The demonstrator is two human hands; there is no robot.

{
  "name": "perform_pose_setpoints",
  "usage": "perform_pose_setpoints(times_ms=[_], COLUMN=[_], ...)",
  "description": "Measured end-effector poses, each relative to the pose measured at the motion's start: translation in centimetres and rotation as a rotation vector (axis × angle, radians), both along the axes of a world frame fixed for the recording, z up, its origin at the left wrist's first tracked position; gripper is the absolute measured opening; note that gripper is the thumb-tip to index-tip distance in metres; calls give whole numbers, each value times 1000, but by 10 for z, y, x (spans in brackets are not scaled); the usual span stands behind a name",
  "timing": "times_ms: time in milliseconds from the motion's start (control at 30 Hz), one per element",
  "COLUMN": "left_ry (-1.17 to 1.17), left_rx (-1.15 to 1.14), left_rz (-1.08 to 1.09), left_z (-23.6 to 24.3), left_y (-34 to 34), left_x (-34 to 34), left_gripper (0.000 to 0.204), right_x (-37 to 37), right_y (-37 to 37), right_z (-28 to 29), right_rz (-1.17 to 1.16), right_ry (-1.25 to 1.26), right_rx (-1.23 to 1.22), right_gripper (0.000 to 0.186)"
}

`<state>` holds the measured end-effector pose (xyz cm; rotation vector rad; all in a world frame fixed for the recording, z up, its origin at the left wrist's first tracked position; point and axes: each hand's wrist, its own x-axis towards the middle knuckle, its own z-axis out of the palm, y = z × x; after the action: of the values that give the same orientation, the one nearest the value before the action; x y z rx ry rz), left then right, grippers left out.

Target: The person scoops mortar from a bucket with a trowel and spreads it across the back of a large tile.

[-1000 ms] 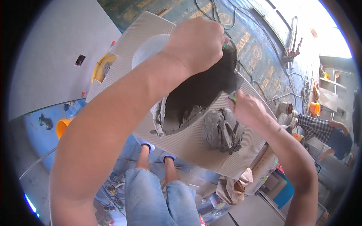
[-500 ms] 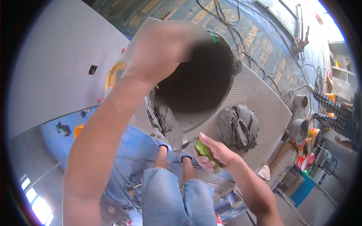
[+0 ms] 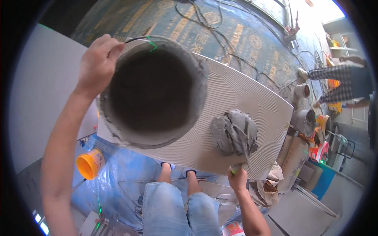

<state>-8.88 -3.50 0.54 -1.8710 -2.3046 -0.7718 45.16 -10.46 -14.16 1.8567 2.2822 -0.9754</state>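
My left hand (image 3: pixel 98 65) is closed round the thin wire handle of a large mortar-smeared bucket (image 3: pixel 200 88), at its far left rim. The bucket's mouth faces me and its inside is dark. It hangs over the left part of a large pale tile (image 3: pixel 271 106) covered in combed ridges. On the tile's right part sits a heap of wet grey mortar (image 3: pixel 224 133). My right hand (image 3: pixel 238 181), at the tile's near edge, grips a trowel (image 3: pixel 244 147) by its green handle. The narrow blade reaches up against the right side of the heap.
A yellow bucket (image 3: pixel 89 163) stands on blue sheeting at left, below a large pale panel (image 3: pixel 47 86). Cables (image 3: pixel 214 27) lie across the printed floor covering beyond. At right, a person in checked trousers (image 3: pixel 334 82) stands near several buckets (image 3: pixel 304 121) and a torn paper bag (image 3: pixel 267 188).
My left hand has moved left with the bucket, which was tilted over the tile's middle. The trowel has gone from the bucket's near rim to the mortar heap on the right.
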Motion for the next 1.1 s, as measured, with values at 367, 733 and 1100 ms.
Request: perform_pose_setpoints(times_ms=[367,733,1100], left_ry=[-415,-234,-1145], left_rx=[-597,-189,-114], left_rz=[-247,-370,283], left_z=[97,34,-128], left_y=[-16,-73,-85], left_x=[-3,-58,-112], left_gripper=[24,28,38], right_x=[1,-43,-171], right_y=[-21,-25,114], right_z=[58,62,150], right_rz=[-287,-461,82], right_ry=[135,224,166], right_rx=[-64,-429,-169], right_gripper=[23,23,33])
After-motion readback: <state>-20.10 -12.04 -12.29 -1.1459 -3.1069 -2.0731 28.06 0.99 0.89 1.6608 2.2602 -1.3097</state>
